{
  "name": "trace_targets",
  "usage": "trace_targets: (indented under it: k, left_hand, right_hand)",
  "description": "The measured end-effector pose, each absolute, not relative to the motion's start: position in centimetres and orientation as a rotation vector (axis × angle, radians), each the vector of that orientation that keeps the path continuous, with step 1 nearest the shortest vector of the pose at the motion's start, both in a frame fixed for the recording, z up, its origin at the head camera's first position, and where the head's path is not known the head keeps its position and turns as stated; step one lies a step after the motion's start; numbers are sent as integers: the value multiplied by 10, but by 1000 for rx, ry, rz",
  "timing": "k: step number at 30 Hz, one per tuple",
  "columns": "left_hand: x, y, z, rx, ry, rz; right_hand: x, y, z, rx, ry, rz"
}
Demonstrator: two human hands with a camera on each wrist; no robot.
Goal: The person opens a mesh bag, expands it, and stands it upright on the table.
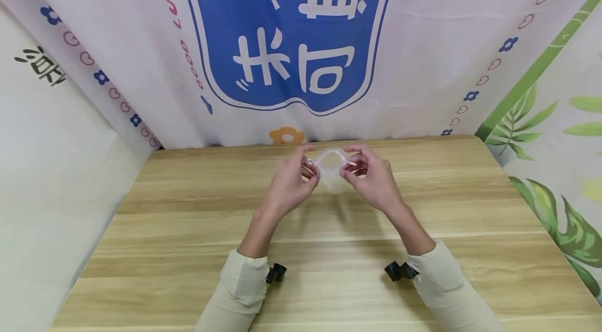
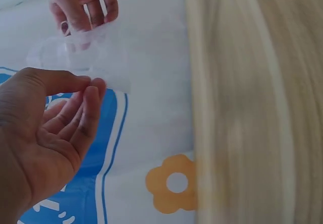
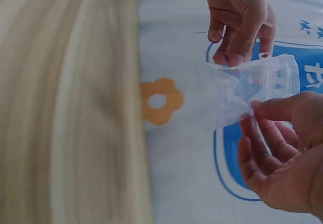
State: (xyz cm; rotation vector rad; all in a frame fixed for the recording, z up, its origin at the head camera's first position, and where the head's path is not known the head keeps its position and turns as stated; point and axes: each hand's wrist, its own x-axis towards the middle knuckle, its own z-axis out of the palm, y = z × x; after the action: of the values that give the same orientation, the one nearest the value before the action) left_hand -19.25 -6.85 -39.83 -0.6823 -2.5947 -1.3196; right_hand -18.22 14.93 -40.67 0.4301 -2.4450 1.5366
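Observation:
A small clear plastic bag (image 1: 335, 184) is held up over the back of the table, its mouth spread into a rounded opening toward the head camera. My left hand (image 1: 292, 181) pinches one side of the bag between thumb and fingers. On the opposite side, my right hand (image 1: 373, 178) pinches it the same way. The right wrist view shows the bag (image 3: 237, 90) stretched between the two hands, see-through and slightly creased. Nothing is visible inside it. In the left wrist view the bag (image 2: 101, 52) looks pale and blurred.
A wood-grain table (image 1: 188, 248) lies beneath both hands. Behind it hangs a white cloth (image 1: 437, 60) with a blue printed panel and an orange flower. Small black devices (image 1: 276, 273) sit at both sleeve cuffs. A leaf-patterned covering (image 1: 559, 164) borders the right side.

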Motion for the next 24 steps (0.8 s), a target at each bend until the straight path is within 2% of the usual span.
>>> trace_targets:
  k: [8, 24]
  left_hand:
    - [-197, -70, -414, -664, -2752, -1238]
    - [-202, -71, -427, -554, -2896, -1118]
  right_hand:
    - [-189, 155, -423, 433, -2649, 1423]
    - [-193, 156, -432, 392, -2763, 1307]
